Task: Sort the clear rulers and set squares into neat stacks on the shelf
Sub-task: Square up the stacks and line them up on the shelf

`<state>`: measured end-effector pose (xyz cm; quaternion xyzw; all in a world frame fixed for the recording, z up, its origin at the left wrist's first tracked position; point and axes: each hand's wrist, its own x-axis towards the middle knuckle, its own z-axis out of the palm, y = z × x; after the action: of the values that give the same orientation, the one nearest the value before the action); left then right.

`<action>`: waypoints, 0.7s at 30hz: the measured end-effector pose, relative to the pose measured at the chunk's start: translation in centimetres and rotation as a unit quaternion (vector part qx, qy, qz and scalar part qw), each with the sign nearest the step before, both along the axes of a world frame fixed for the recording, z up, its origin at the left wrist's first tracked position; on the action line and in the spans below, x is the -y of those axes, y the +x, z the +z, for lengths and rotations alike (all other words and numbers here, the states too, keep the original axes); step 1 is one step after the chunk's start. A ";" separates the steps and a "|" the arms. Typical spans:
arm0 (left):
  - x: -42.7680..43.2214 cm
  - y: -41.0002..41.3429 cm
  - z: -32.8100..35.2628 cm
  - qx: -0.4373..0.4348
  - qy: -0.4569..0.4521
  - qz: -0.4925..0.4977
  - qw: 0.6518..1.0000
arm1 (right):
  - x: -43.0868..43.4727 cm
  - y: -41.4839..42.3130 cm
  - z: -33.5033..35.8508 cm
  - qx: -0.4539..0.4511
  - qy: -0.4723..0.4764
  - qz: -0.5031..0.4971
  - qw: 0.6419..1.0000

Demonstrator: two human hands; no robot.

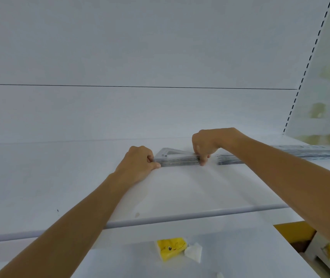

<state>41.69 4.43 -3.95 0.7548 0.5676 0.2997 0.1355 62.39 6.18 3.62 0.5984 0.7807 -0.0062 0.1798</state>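
Observation:
A stack of clear set squares point(177, 158) lies flat on the white shelf point(80, 177), a little right of the middle. My left hand point(139, 164) pinches the stack's left end. My right hand point(206, 146) grips its right end with fingers curled over the edge. To the right lies a long stack of clear rulers point(292, 154), partly hidden behind my right forearm.
The shelf's grey front rail point(180, 215) runs across below my arms. On the lower shelf sits a yellow tissue pack point(170, 248) with a loose white tissue. A slotted upright point(310, 63) bounds the shelf at the right, with yellow items beyond it.

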 end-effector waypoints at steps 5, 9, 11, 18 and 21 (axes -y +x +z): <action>0.7 0.1 0.1 -0.053 0.015 0.038 0.998 | 0.2 0.5 0.2 -0.028 -0.007 -0.015 0.999; 1.4 0.5 0.9 -0.151 0.189 0.108 0.964 | 0.4 2.8 1.2 -0.082 0.001 -0.020 0.996; 2.0 1.1 1.6 -0.122 0.269 0.082 0.952 | 0.5 4.8 1.7 -0.124 0.030 -0.024 0.992; 1.1 6.7 3.1 -0.173 0.213 -0.043 0.961 | 0.4 13.3 1.1 -0.144 0.035 -0.039 0.988; 0.3 11.4 2.8 -0.195 0.154 -0.066 0.966 | -0.2 15.6 0.2 -0.146 0.022 -0.038 0.988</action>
<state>53.04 4.12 -1.12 0.8459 0.4794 0.2209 -0.0762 77.95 6.37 3.80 0.6240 0.7753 -0.0838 0.0503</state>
